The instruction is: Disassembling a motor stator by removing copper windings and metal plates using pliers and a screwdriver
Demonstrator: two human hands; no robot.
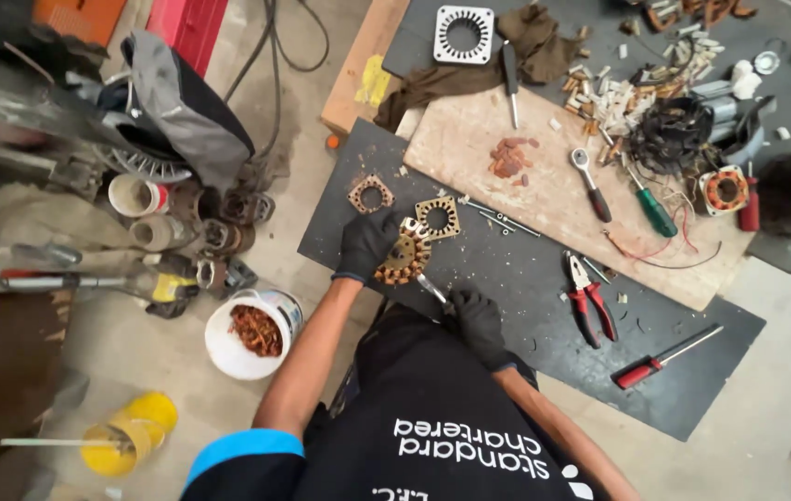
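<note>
My left hand [365, 243], in a black glove, grips a rusty motor stator with copper windings [403, 262] on the black mat [507, 278]. My right hand [479, 320], also gloved, holds a thin metal tool [431, 289] whose tip touches the stator's lower edge. Just beyond the stator lie a square stator plate [437, 217] and a smaller rusty ring plate [370, 195].
Red-handled pliers [588, 301], a red-handled screwdriver [664, 357], a ratchet wrench [590, 181] and a green screwdriver [650, 206] lie on the mat and wooden board [544, 176]. A white bucket of copper scrap [251, 332] stands on the floor at left, beside motor parts [214, 227].
</note>
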